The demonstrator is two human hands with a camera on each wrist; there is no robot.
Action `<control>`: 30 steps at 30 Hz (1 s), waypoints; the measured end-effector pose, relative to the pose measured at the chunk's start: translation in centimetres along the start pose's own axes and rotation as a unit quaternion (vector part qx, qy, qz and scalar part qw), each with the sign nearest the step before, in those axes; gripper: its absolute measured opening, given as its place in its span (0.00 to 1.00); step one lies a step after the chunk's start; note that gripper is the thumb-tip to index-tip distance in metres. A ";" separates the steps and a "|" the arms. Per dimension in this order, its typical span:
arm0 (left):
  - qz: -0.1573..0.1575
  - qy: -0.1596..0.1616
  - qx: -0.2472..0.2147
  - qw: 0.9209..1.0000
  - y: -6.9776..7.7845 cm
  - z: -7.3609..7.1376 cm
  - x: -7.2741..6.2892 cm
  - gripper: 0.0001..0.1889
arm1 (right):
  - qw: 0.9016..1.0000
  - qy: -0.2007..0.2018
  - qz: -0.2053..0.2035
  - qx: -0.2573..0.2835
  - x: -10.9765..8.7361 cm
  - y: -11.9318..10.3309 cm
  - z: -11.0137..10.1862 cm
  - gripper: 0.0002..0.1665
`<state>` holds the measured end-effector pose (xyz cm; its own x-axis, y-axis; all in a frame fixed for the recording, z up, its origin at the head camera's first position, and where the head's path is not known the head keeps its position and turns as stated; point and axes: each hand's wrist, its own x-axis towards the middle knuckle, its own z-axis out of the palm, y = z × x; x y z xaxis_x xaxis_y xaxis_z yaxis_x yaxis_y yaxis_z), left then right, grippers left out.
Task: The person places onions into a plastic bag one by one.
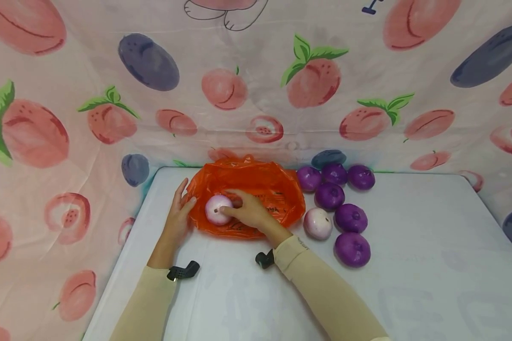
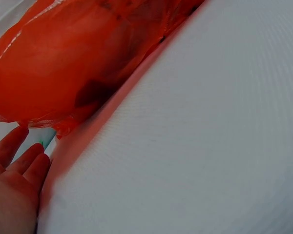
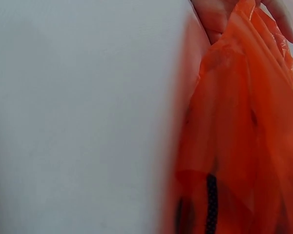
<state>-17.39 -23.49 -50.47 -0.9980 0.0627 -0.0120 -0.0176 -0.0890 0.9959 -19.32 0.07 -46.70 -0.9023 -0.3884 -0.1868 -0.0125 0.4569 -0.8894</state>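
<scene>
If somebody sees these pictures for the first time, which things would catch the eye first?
Most likely the orange bag, open near the back edge of the table, with a pale onion pinched in the right grip at its mouth. Next, perhaps, the six purple onions to the bag's right, with another pale onion beside them. Behind the table, the large fruits printed on the cloth also draw the eye.
</scene>
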 end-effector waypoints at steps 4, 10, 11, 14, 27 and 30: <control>-0.003 0.004 -0.007 1.000 0.0 0.1 0.0 0.35 | 1.000 -0.004 -0.001 0.008 -0.2 -0.1 -0.4 0.39; -0.008 0.003 0.000 1.000 0.1 0.1 -0.1 0.34 | 0.999 -0.007 -0.001 0.034 -0.8 -0.5 -1.3 0.39; -0.008 0.002 0.000 1.000 0.1 0.1 -0.1 0.34 | 0.999 -0.008 -0.001 0.040 -0.9 -0.6 -1.5 0.40; -0.009 0.001 -0.003 1.000 0.1 0.1 -0.1 0.33 | 0.999 -0.010 -0.004 0.053 -1.2 -0.8 -2.1 0.40; -0.001 -0.001 -0.006 1.000 0.0 0.1 0.0 0.34 | 0.998 0.006 -0.033 0.046 -3.4 -1.6 -4.6 0.38; 0.000 0.002 -0.004 1.000 0.0 0.1 0.0 0.34 | 0.998 0.011 -0.039 0.039 -3.9 -1.7 -5.3 0.38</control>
<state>-17.35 -23.43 -50.50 -0.9981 0.0595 -0.0131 -0.0188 -0.0968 0.9951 -18.05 5.00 -42.26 -0.9088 -0.4033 -0.1069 -0.0511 0.3620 -0.9308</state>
